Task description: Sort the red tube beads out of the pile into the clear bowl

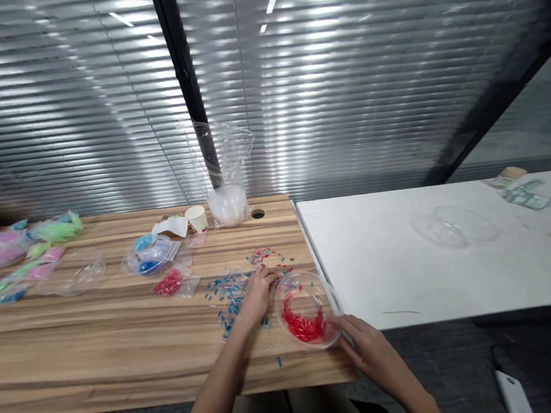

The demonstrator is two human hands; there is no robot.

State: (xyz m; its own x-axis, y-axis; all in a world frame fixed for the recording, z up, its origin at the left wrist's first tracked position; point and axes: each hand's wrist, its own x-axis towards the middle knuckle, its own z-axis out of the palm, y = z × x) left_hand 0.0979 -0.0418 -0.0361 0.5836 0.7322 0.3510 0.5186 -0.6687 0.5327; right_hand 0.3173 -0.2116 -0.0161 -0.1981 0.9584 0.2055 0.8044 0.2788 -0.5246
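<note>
A clear round bowl (306, 309) with red pieces (305, 325) gathered along its near side stands at the right edge of the wooden table. My right hand (359, 344) grips the bowl's lower right rim between thumb and fingers. Beside the bowl's upper left rim, my left hand (260, 289) rests low over the scattered pieces, its fingers bent; what is under the fingertips is hidden. Blue pieces (229, 287) lie spread to the left of that hand, and red ones (262, 254) are strewn beyond it.
A bag of red pieces (169, 282), a clear bowl with blue bags (150, 256), a paper cup (196, 219) and a bag of white material (228, 204) stand further back. Colourful bags (6, 248) lie far left. A white table (383, 280) adjoins at right, with clear lids (444, 227).
</note>
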